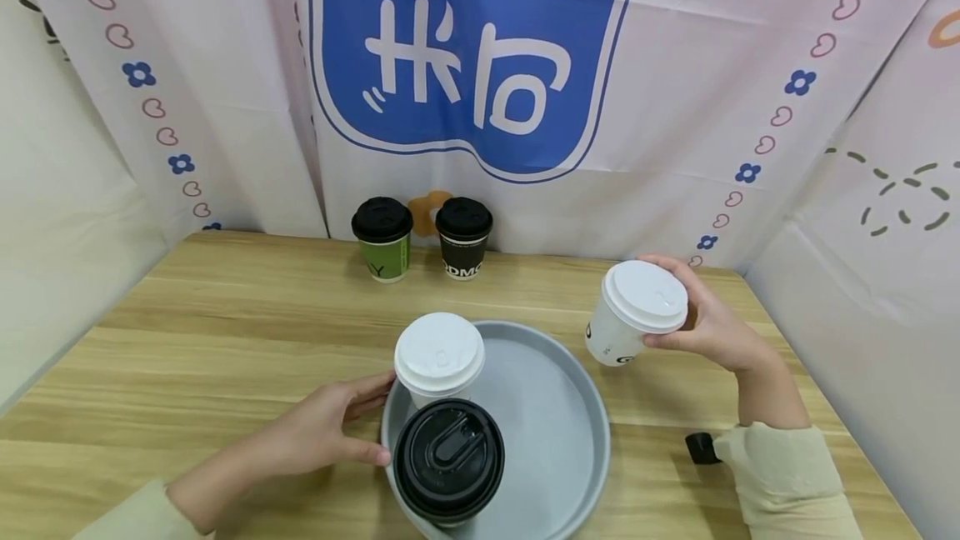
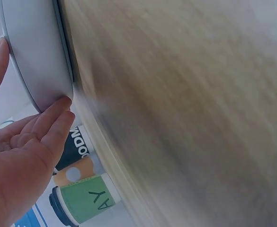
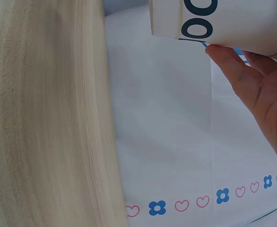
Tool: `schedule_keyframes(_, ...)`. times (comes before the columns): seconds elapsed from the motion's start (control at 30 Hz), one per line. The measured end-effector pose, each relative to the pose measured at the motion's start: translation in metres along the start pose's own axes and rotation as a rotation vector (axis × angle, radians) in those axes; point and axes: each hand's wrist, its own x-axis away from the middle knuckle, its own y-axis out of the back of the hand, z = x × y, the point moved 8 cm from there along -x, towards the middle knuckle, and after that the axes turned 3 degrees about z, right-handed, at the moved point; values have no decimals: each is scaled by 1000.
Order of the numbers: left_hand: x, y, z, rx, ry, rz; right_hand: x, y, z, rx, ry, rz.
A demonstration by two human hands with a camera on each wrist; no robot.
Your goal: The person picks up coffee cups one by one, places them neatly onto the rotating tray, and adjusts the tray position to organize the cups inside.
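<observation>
My right hand [image 1: 708, 323] grips a white paper coffee cup [image 1: 626, 327] with a white lid, thumb and fingers around its side. In the right wrist view the bottom of this lettered cup [image 3: 252, 23] is raised above the tabletop. My left hand [image 1: 322, 427] touches the left side of a round grey tray [image 1: 555, 423], thumb and fingers spread and nearly straight against its wall [image 2: 39, 52]. On the tray's left part stand a second white-lidded cup [image 1: 438, 352] and, nearer me, a cup with a black lid [image 1: 450, 461], which partly hides the white one.
At the back of the wooden table [image 1: 225, 340] stand a green cup [image 1: 386, 252] and a black cup [image 1: 462, 248], both black-lidded. A printed cloth [image 1: 247, 123] hangs behind. A small black object [image 1: 702, 448] lies beside the right sleeve.
</observation>
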Motion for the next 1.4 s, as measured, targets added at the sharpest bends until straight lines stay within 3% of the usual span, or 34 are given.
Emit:
schedule_keyframes(0.87, -1, -1, -3, -25, 8, 10, -4, -15, 7, -20, 22, 59)
schedule_keyframes(1.4, 0, 0, -1, 2, 35, 14, -6, -31, 26, -29, 98, 127)
